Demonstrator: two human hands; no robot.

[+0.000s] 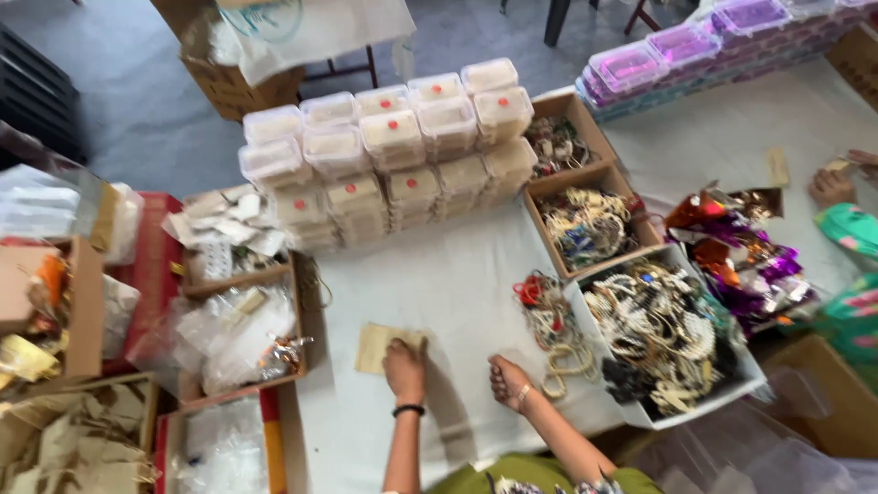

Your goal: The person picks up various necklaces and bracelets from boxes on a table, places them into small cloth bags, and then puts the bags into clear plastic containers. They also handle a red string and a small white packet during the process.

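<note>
The left hand, with a dark band at its wrist, lies palm-down on a small flat tan paper card, fingers curled over the card's right edge; it looks like a pressing hold that keeps the card from sliding on the white cloth-covered table rather than a full grasp. The card is the fixed point here: it sits on bare cloth close to the person's body, within easy reach of both arms.

Just to the card's right, the right hand rests on the cloth loosely curled, knuckles up; whether anything small sits inside it I cannot tell. Further right of the card lies a loose heap of beaded strings with a red loop, and beyond that a white open box filled with pearl-like bracelets, probably set there so pieces can be drawn toward the card.

Behind the card stand stacked clear plastic lidded boxes with red dots, out of the working space. Left of the card, an open cardboard tray of clear plastic bags stays within arm's reach. Far right, another person's hand rests on the table.
</note>
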